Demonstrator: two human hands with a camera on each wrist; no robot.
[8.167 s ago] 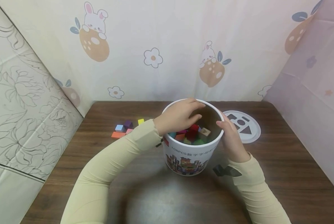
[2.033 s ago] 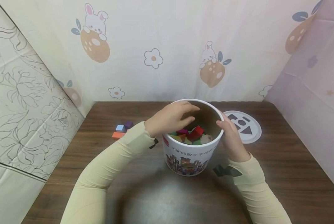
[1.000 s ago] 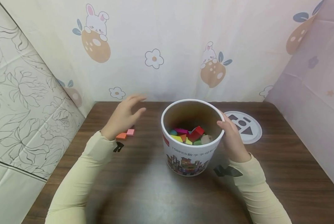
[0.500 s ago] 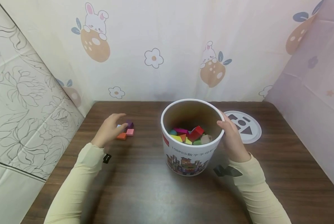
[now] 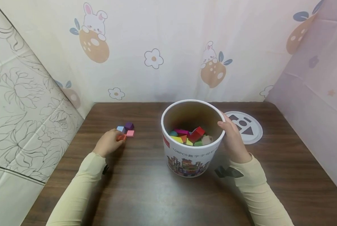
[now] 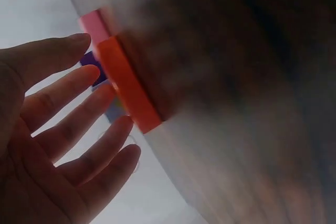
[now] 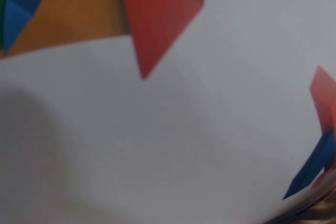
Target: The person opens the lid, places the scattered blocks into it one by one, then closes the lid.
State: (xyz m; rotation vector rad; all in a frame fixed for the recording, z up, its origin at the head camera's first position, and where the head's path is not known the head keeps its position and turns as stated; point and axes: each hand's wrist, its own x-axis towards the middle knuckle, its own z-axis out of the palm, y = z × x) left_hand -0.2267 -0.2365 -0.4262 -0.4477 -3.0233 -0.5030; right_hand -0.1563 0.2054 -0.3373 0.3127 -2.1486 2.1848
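Observation:
My left hand (image 5: pixel 107 142) is at the left of the table, its fingertips at a flat orange block (image 5: pixel 123 137). In the left wrist view the fingers of the left hand (image 6: pixel 37 177) are spread and loosely bent beside the long orange block (image 6: pixel 128 85), not wrapped round it. Close by lie a pink block (image 5: pixel 130 134), a purple block (image 5: pixel 129 126) and a light blue block (image 5: pixel 121 129). My right hand (image 5: pixel 234 141) grips the rim of a white bucket (image 5: pixel 188 157), thumb over the edge. Colourful blocks, including a red block (image 5: pixel 197 135), lie inside the bucket.
A white lid (image 5: pixel 257 129) with shaped cut-outs lies on the table right of the bucket, behind the right hand. The brown wooden table (image 5: pixel 145 194) ends against a patterned curtain at the back. Printed shapes on the bucket wall (image 7: pixel 210 129) fill the right wrist view.
My left hand has moved from over the bucket leftward and down to the orange block. A yellow block earlier on the table is gone from there. The right hand stays on the rim.

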